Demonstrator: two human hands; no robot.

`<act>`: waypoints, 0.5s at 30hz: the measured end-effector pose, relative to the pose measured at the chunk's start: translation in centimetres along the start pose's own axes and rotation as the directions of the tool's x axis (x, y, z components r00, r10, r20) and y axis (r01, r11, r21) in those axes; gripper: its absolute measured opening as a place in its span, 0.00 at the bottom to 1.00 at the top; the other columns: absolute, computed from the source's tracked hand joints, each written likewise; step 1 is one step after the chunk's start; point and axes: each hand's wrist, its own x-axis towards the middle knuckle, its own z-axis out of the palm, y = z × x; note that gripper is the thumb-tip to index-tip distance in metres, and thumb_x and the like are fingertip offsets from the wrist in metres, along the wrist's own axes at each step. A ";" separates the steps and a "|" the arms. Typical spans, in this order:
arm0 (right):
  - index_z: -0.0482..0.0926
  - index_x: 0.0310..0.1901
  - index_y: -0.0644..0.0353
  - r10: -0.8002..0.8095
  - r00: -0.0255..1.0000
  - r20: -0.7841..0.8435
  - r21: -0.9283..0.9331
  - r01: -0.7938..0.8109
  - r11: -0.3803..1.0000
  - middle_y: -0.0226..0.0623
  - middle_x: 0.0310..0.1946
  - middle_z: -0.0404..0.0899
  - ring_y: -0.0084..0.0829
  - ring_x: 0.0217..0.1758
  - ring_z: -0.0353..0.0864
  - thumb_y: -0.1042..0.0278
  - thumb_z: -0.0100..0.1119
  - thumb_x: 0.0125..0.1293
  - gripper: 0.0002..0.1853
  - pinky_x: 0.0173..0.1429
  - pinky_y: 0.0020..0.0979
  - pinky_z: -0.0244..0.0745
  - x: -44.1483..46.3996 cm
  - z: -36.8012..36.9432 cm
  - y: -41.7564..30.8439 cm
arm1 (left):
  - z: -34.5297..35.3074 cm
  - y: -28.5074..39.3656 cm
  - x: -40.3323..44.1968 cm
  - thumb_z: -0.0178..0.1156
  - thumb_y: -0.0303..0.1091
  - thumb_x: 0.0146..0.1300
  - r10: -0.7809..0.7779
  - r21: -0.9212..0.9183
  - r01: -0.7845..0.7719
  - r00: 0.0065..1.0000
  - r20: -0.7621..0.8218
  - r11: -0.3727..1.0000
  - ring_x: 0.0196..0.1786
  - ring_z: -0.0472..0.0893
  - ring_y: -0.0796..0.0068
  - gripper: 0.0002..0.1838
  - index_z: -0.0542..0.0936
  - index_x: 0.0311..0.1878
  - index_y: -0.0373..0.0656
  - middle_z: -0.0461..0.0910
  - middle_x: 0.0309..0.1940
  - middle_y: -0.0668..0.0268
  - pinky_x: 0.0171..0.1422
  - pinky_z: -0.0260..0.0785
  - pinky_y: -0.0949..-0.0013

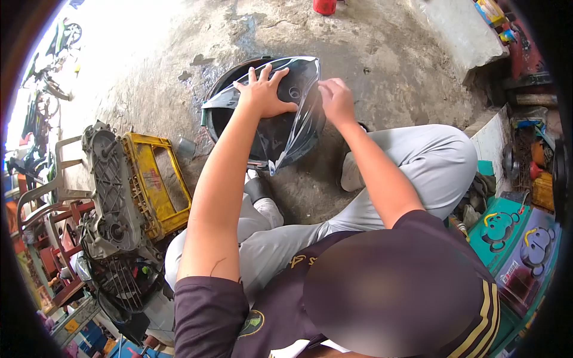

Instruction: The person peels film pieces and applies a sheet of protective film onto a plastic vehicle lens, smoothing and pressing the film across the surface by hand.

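Observation:
A dark triangular panel (274, 134) with glossy, silvery edges lies across a round black basin (222, 122) on the concrete floor. My left hand (261, 95) rests on the panel's upper left part, its fingers spread and thumb pointing right. At the panel's right edge is my right hand (337, 101), its fingers bent and drawn together near the rim. Whatever lies between those fingertips is too small to make out. The basin's rim shows on the left and below the panel.
An engine casing (110, 191) and a yellow crate (156, 185) stand on the left. A red container (324, 6) is at the top. Teal and purple boxes (498, 230) lie at the right, below a concrete ledge (456, 36). My bent legs flank the basin's near side.

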 end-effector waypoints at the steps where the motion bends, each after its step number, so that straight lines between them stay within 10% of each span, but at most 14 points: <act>1: 0.88 0.42 0.62 0.005 1.000 0.003 0.000 -0.005 1.000 0.45 0.40 0.85 0.50 0.45 0.85 0.75 0.66 0.67 0.05 0.52 0.43 0.80 -0.1 -0.1 0.0 | 0.0 0.0 -0.1 0.74 0.76 0.45 -0.003 -0.005 0.003 1.000 0.005 1.000 0.86 0.50 0.37 0.61 0.61 0.83 0.72 0.53 0.86 0.60 0.75 0.46 0.10; 15: 0.88 0.41 0.62 -0.108 0.993 0.042 -0.073 0.111 0.991 0.46 0.38 0.85 0.51 0.44 0.85 0.73 0.65 0.68 0.05 0.52 0.45 0.79 0.2 -0.5 0.6 | 0.0 0.5 0.8 0.73 0.77 0.45 -0.018 0.025 0.017 0.999 0.043 1.000 0.87 0.49 0.39 0.62 0.60 0.84 0.73 0.52 0.87 0.61 0.77 0.47 0.13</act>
